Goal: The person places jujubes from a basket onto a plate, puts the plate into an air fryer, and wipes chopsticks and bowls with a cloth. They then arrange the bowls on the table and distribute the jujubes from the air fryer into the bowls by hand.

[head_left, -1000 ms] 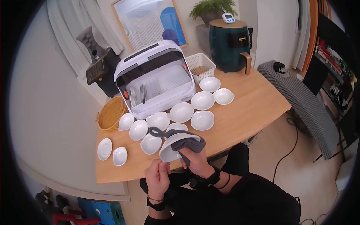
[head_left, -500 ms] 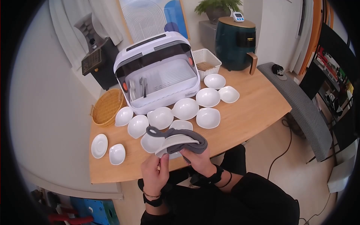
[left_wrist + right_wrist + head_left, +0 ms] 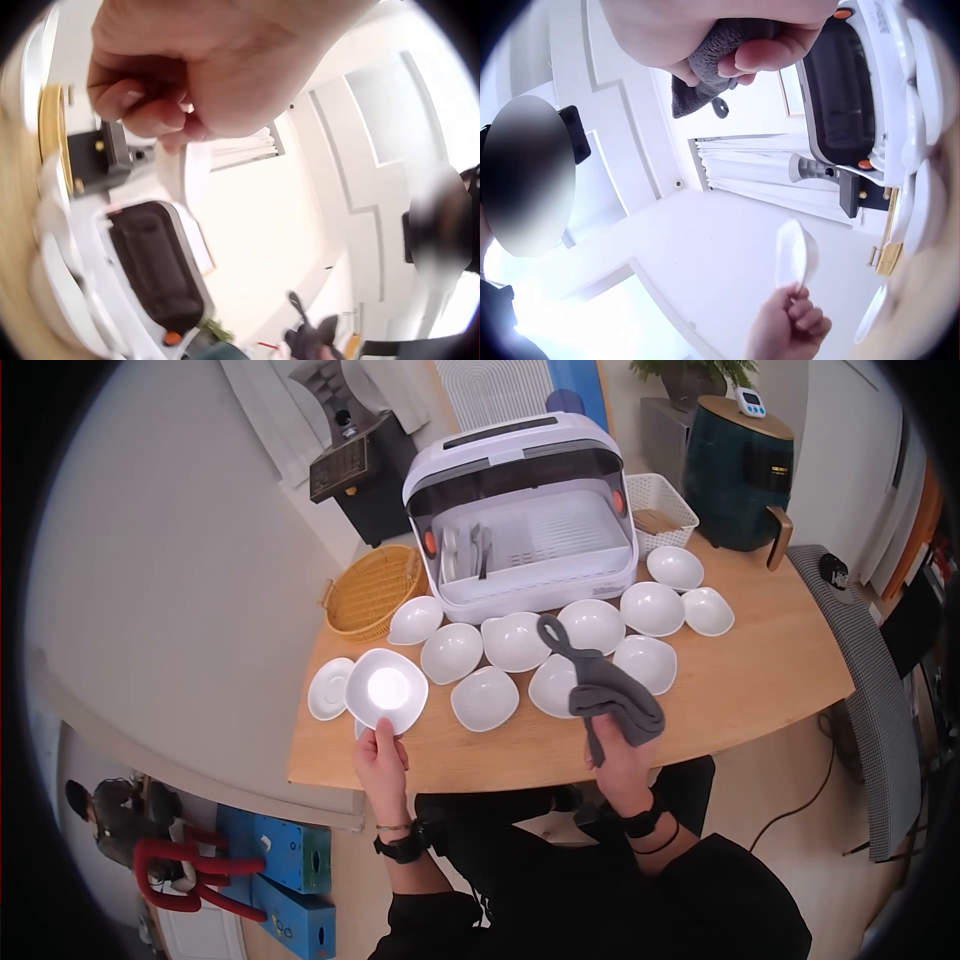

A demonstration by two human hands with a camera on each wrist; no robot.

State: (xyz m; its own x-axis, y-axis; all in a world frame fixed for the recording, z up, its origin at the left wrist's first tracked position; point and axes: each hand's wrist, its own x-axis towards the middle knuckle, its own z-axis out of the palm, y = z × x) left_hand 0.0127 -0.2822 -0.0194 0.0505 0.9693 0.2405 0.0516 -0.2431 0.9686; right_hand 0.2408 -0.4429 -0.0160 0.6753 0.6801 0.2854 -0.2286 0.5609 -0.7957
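Note:
My left hand [image 3: 382,768] pinches a white bowl [image 3: 387,692] at its near rim, thumb on the inside. The bowl is raised over the left part of the table, tilted so its inside faces up toward the head camera. It covers most of a small bowl below and overlaps a white saucer [image 3: 328,690]. My right hand [image 3: 624,768] grips a folded dark grey cloth [image 3: 622,700] with a loop at one end, held in front of the bowls. In the right wrist view the fingers curl round the cloth [image 3: 724,56].
Several white bowls [image 3: 485,698] stand in rows on the wooden table [image 3: 760,690]. Behind them is a white dish box [image 3: 535,585] with a raised dark lid and cutlery inside. A wicker basket [image 3: 372,595], a white plastic basket [image 3: 662,510] and a green air fryer [image 3: 738,480] flank it.
The bowl has left the grey cloth and moved left with my left hand, turning its inside upward. My right hand has kept the cloth and drawn apart to the right. The head view has shifted left.

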